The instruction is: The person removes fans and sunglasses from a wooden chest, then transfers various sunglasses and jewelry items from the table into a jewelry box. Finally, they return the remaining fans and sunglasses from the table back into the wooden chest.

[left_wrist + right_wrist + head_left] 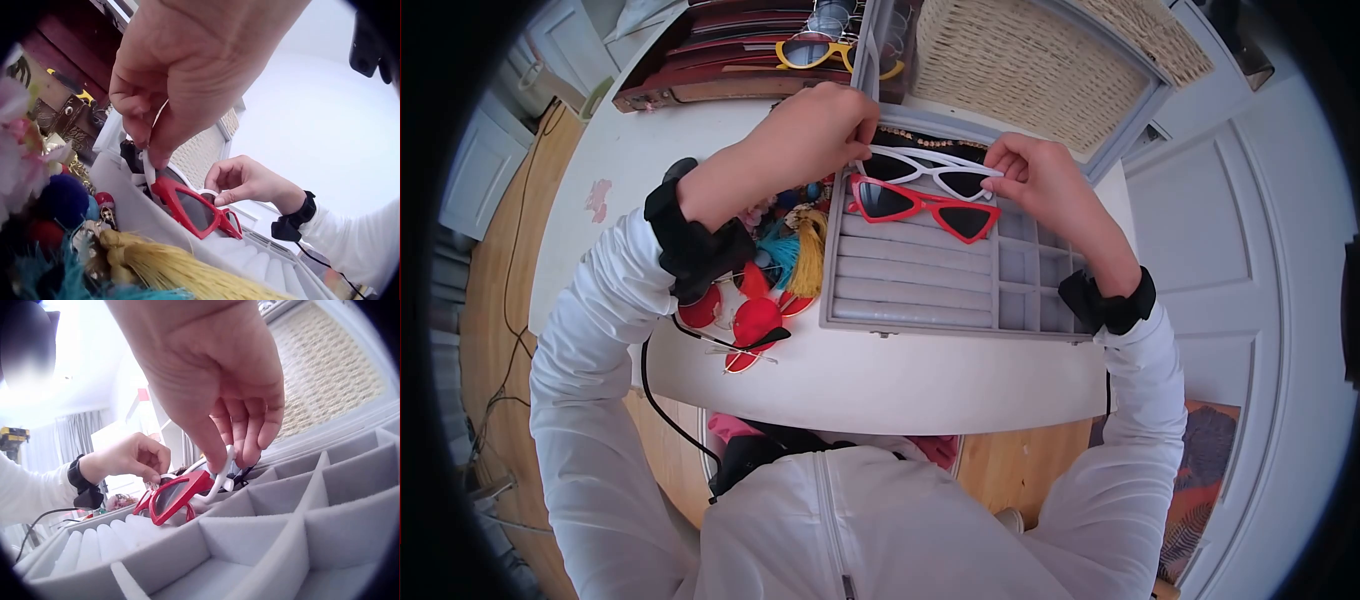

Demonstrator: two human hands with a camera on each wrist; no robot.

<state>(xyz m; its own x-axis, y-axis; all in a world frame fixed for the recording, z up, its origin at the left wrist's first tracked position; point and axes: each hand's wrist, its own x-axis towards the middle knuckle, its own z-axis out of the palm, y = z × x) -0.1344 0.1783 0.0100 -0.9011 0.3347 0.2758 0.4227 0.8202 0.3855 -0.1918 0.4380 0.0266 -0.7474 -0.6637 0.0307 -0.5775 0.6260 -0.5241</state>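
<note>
Both hands hold a pair of white-framed sunglasses (922,172) over the back of a grey jewelry box (910,318). My left hand (825,130) pinches the frame at its left end. At the other end, my right hand (1040,180) grips the corner between thumb and fingers. Just in front, red-framed sunglasses (920,207) with dark lenses lie on the box's padded ring rolls (915,268). The right wrist view shows the white frame (220,478) close behind the red one (181,499). A beaded chain (930,140) lies behind the white pair.
Left of the box lie a yellow tassel (808,255), a blue tassel (780,247) and red round-lensed glasses (755,322). Yellow-framed sunglasses (810,53) rest by a dark red case (710,60) at the back. The box's raised lid (1020,75) stands behind; divided compartments (1035,265) fill its right side.
</note>
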